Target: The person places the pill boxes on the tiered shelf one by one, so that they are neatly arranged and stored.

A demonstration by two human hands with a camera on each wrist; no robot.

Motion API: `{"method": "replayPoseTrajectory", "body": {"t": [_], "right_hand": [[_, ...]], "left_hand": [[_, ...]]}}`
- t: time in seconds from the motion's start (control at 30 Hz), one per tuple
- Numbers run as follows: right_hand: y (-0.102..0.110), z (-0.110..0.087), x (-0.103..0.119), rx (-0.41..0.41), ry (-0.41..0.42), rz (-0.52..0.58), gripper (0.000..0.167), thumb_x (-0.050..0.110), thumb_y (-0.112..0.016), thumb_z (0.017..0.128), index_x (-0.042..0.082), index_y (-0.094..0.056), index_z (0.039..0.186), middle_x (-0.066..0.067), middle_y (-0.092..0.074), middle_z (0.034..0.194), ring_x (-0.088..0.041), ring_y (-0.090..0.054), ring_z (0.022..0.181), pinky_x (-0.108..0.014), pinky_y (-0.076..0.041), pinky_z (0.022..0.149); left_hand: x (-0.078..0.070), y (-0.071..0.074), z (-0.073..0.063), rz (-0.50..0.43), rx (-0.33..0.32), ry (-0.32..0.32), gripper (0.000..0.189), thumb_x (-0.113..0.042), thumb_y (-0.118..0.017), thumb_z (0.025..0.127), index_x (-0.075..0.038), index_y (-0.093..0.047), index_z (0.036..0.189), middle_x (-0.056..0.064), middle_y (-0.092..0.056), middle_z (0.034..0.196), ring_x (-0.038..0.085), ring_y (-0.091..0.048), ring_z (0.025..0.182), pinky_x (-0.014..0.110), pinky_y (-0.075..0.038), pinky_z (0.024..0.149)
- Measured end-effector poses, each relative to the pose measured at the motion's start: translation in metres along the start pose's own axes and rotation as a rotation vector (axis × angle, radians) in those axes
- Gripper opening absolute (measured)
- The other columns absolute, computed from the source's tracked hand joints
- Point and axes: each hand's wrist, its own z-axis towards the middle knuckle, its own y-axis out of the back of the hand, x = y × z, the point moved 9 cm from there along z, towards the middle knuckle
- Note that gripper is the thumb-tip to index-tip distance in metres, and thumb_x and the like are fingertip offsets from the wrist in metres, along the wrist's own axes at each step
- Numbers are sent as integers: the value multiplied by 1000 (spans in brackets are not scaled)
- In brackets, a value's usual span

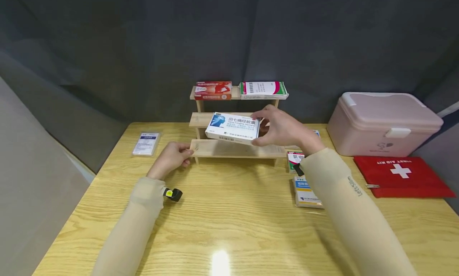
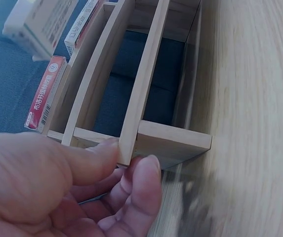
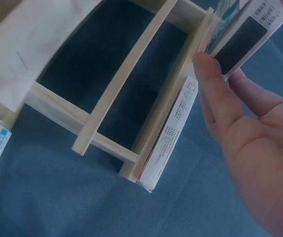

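A small three-tier wooden shelf (image 1: 236, 149) stands on the table. My left hand (image 1: 171, 159) pinches the left end of its lowest board between thumb and fingers, as the left wrist view (image 2: 82, 182) also shows. In my right hand (image 1: 281, 128) is a white medicine box (image 1: 233, 126) with a blue head picture, gripped by its right end and held in front of the middle tier. On the top tier lie a red medicine box (image 1: 213, 90) at the left and a white, green and pink medicine box (image 1: 263, 89) at the right.
Right of the shelf lie several medicine packs, among them a blue and white one (image 1: 306, 194), partly behind my right sleeve. Farther right are a pink storage box (image 1: 383, 124) and a red first aid pouch (image 1: 403, 176). A small clear-wrapped pack (image 1: 146, 143) lies at the left.
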Motion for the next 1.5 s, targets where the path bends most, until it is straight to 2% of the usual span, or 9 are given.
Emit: {"method": "replayPoseTrajectory", "body": {"t": [0.2,0.57,0.8,1.0,1.2,1.5], "right_hand": [[-3,26,-1,31,-8,-10,69,30,-84,73,6,-59,132,-10,-50,118,-25,-58,103,-39,-49,89],[-35,67,-11,76,-18,52,74,30,-82,75,5,-55,139,-13,-48,119,-25,-57,103,-37,-48,90],[-40,76,-12,80,-38,14,79,31,-83,75,6,-52,143,-14,-49,122,-24,-54,101,-37,-46,91],[-40,78,-15,69,-41,37,80,29,-81,79,2,-47,146,-14,-47,133,-28,-51,111,-39,-43,98],[-42,79,-21,63,-54,62,80,32,-77,84,3,-41,150,-12,-42,144,-26,-49,122,-40,-40,107],[-42,82,-27,36,-63,99,79,29,-77,86,0,-40,149,-13,-39,147,-26,-52,121,-38,-43,104]], "left_hand": [[1,0,0,0,-5,3,41,-10,-56,102,6,-51,139,20,-64,112,28,-65,82,38,-58,75],[-1,-1,-1,-5,-14,7,41,-12,-57,102,6,-52,138,21,-65,108,33,-65,85,43,-58,77],[-4,-4,-2,-20,-5,-9,38,-12,-57,101,6,-55,136,20,-65,104,29,-65,81,43,-58,76],[-7,-4,-2,-11,-4,-29,36,-10,-56,102,6,-57,134,20,-66,103,25,-64,77,40,-58,73],[-7,-5,-1,-22,1,-25,37,-10,-57,102,6,-56,135,20,-65,104,22,-63,75,39,-58,72],[-7,-6,0,-5,-4,-30,38,-11,-56,102,5,-55,137,22,-65,105,22,-63,74,41,-58,74]]}}
